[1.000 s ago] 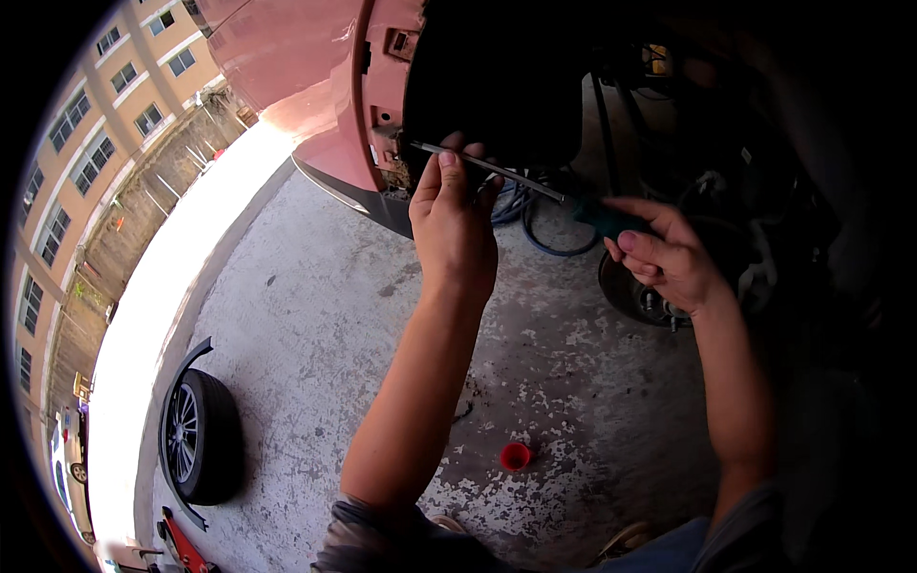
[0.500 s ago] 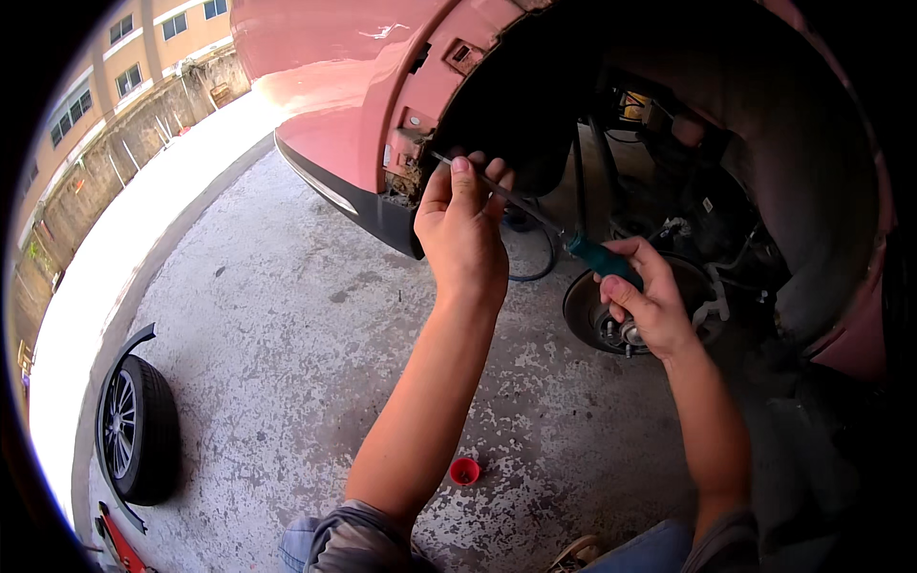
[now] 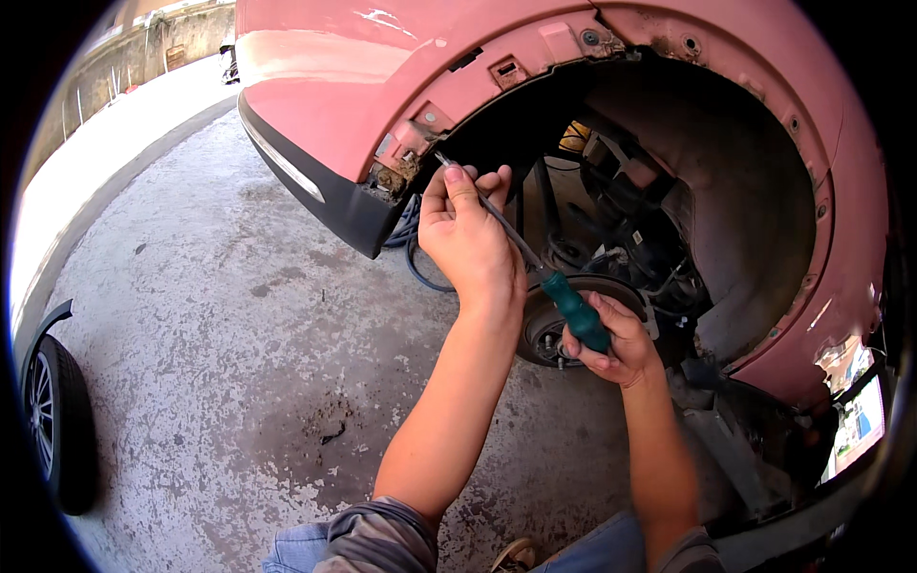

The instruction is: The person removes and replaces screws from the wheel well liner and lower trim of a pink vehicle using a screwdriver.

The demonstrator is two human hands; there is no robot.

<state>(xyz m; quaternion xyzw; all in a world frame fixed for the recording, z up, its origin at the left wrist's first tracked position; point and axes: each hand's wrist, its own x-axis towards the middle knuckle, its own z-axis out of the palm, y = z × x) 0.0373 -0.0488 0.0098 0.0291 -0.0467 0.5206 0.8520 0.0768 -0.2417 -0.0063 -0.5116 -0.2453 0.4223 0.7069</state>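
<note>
A screwdriver (image 3: 577, 311) with a dark green handle and a long metal shaft slants up and left in front of a pink car's open wheel arch. My right hand (image 3: 616, 339) is closed round the handle. Close to the tip, the thumb and fingers of my left hand (image 3: 473, 224) pinch the shaft. The tip points toward the lower front corner of the arch, by a rusty, dirty bracket (image 3: 392, 178) at the bumper's end. Whether the tip touches anything, I cannot tell. Behind my right hand is the bare brake disc (image 3: 543, 334).
The pink fender (image 3: 802, 86) curves over the arch, its edge lined with fastener holes. A dark bumper (image 3: 330, 215) juts out on the left. On the concrete floor (image 3: 220, 382) a removed wheel (image 3: 72, 430) stands at far left with a black trim strip. A blue hose (image 3: 411, 229) lies beneath the car.
My view has shifted, showing more of the fender and arch. The screwdriver handle has swung down and left with my right hand, so the shaft slants more steeply. My left hand still pinches the shaft.
</note>
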